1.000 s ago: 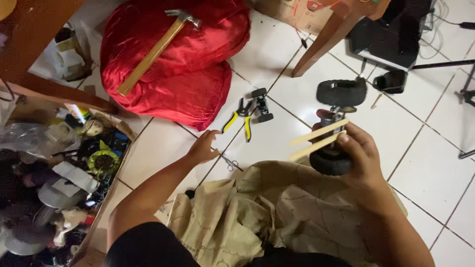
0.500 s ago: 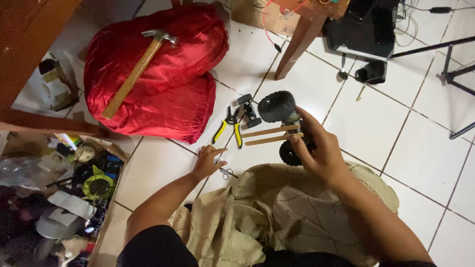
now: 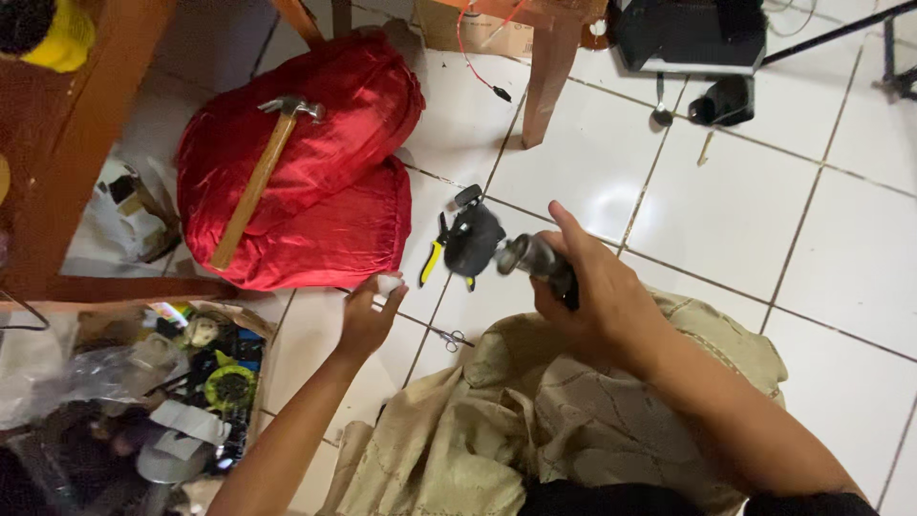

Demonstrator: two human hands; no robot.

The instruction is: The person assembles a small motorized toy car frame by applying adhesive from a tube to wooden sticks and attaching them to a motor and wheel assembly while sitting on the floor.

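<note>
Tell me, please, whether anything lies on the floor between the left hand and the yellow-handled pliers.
Nothing visible does. The left hand rests on the white tile floor, and only bare tile separates it from the yellow-handled pliers. The small scissors lie off to the side, nearer the beige cloth.

Dark wheeled assembly [image 3: 521, 256], blurred, held above tiled floor

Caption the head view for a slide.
Right hand lifts a wheeled part; left hand rests on white tile.
</note>
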